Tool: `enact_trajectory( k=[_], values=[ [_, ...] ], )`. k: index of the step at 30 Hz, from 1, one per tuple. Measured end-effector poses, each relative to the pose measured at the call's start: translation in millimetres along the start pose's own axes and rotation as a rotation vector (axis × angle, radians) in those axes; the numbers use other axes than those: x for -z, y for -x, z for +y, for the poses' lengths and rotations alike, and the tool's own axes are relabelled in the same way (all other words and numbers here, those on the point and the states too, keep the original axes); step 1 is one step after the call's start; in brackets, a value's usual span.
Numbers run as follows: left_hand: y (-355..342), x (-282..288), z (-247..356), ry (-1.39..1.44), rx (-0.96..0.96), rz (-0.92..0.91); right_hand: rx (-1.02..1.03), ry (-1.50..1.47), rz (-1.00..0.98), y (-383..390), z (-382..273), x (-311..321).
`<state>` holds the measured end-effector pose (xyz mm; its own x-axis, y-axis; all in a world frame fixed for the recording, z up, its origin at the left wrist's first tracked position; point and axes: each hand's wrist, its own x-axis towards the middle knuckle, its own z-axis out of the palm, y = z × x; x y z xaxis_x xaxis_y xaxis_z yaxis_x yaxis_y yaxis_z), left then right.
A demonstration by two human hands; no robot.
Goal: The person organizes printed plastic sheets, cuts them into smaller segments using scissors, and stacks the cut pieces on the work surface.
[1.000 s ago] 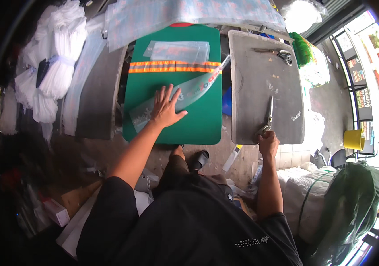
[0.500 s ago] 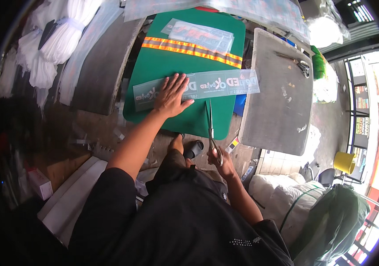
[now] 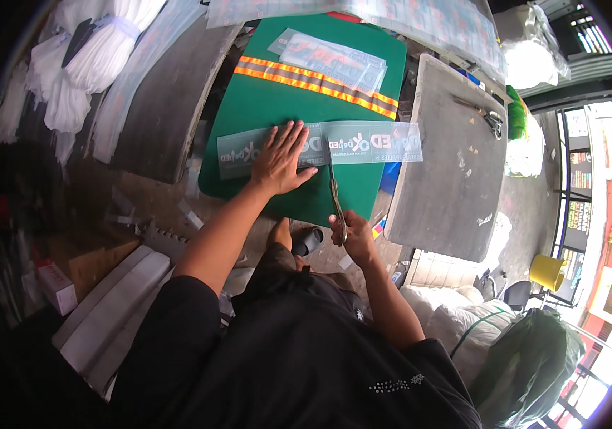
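My left hand (image 3: 281,157) lies flat, fingers apart, on a translucent printed plastic strip (image 3: 381,143) stretched across a green board (image 3: 306,196). My right hand (image 3: 352,232) grips metal scissors (image 3: 334,187) below the strip, their blades pointing up into its middle, just right of my left hand; whether they have cut through, I cannot tell. Beyond the strip, an orange-and-silver reflective band (image 3: 277,70) crosses the board, with several loose translucent printed pieces (image 3: 331,58) above it.
Grey boards (image 3: 445,171) flank the green one; a second pair of scissors (image 3: 493,123) rests on the right one. White fabric bundles (image 3: 105,57) hang at left, long film sheets (image 3: 392,18) lie along the back. Sacks (image 3: 449,314) and a yellow bucket (image 3: 545,270) stand at right.
The strip has straightened from a curled diagonal to lying crosswise. My right hand has brought the scissors left from the grey board, their blades now up at the strip's lower edge.
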<state>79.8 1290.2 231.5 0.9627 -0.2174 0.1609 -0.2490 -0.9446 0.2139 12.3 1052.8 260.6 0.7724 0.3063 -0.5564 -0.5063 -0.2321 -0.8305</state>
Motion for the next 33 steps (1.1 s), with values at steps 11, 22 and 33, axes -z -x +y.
enact_trajectory(
  k=[11, 22, 33],
  values=[
    [-1.2, 1.2, -2.2, 0.016, -0.006, -0.01, -0.064, -0.248, -0.034, -38.9, -19.0, -0.9],
    [-0.2, -1.5, -7.0, 0.072, -0.02, -0.035, 0.028, -0.096, -0.034, -56.7, -37.4, -3.7],
    [-44.1, 53.3, 4.1, 0.631, 0.315, 0.463, 0.531, 0.599, 0.092, -16.5, -14.4, 2.5]
  ],
)
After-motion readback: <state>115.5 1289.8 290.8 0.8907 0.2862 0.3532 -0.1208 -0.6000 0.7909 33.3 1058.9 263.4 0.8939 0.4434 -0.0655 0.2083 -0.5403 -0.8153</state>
